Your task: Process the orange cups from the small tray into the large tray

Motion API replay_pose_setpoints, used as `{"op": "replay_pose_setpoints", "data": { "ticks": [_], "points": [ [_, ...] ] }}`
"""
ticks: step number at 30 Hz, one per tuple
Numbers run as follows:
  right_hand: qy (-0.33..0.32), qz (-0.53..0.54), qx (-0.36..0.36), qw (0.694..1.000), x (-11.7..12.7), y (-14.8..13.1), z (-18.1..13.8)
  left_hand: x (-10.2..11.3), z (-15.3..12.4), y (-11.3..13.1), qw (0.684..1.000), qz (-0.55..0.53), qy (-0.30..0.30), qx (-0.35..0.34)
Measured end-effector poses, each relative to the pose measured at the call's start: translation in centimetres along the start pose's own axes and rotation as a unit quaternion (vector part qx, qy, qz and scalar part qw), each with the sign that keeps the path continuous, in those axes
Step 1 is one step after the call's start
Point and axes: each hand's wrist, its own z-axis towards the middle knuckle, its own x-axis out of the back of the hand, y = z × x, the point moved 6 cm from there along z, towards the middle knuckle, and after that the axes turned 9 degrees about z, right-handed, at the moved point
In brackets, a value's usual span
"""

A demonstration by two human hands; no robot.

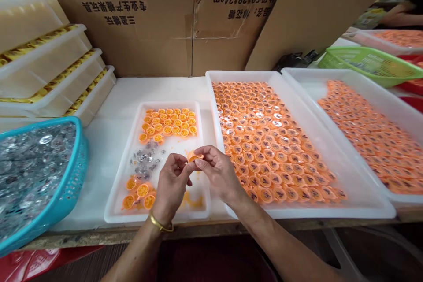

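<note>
Over the small white tray (114, 202), my left hand (171, 185) and my right hand (220, 174) meet at a small orange plastic cup (192, 156). Fingers and thumbs of both hands pinch it; its contents are hard to make out. Below and around my hands, the tray holds rows of orange cups with yellow filling (168, 122) at the far end. A loose pile of clear plastic lids (145, 158) lies left of my left hand. Several more filled cups (142, 191) sit at the near left, and yellow bits (194, 199) lie under my wrists.
A blue basket (77, 158) of clear plastic pieces stands at the left, before stacked white trays (66, 68). Large white trays (363, 200) of lidded orange cups fill the right, with a green basket (380, 64) beyond. Cardboard boxes (158, 53) form the back. Another person's arm (401, 15) shows far right.
</note>
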Motion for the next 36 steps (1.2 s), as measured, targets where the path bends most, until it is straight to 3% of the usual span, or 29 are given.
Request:
{"op": "replay_pose_setpoints", "data": {
  "ticks": [3, 6, 10, 14, 20, 23, 28, 32, 36],
  "points": [
    [-0.042, 0.022, -0.022, 0.999, 0.0, -1.2, -0.5, 0.4, -0.4, 0.5, 0.999, 0.015, -0.040, 0.011],
    [-0.041, 0.012, -0.032, 0.999, 2.7, -4.2, -0.8, 0.9, -0.7, 0.8, 0.996, 0.001, -0.088, 0.024],
    [0.019, -0.167, -0.045, 0.985, 9.2, -7.7, -1.4, 2.4, -0.6, 0.7, 0.997, 0.004, -0.078, 0.029],
    [0.023, -0.332, -0.095, 0.938, 13.0, -6.6, -2.4, 3.1, -0.5, -0.2, 0.995, 0.043, -0.081, 0.045],
    [0.011, -0.395, -0.130, 0.910, 13.7, -3.5, -2.4, 2.5, -0.4, -0.9, 0.990, 0.077, -0.112, 0.040],
    [-0.002, -0.422, -0.150, 0.894, 13.6, -3.2, -2.5, 2.3, -0.5, -1.1, 0.990, 0.077, -0.116, 0.037],
    [-0.018, -0.479, -0.115, 0.870, 13.1, -3.3, -2.5, 2.9, -0.4, -0.4, 0.994, 0.067, -0.086, 0.027],
    [-0.025, -0.462, -0.123, 0.878, 13.9, -2.3, -2.5, 6.0, 0.8, 0.4, 0.997, 0.081, -0.021, -0.003],
    [0.021, -0.534, -0.077, 0.842, 13.7, -4.0, -2.5, 11.1, 1.9, 0.7, 0.985, 0.151, 0.073, -0.032]
  ]
}}
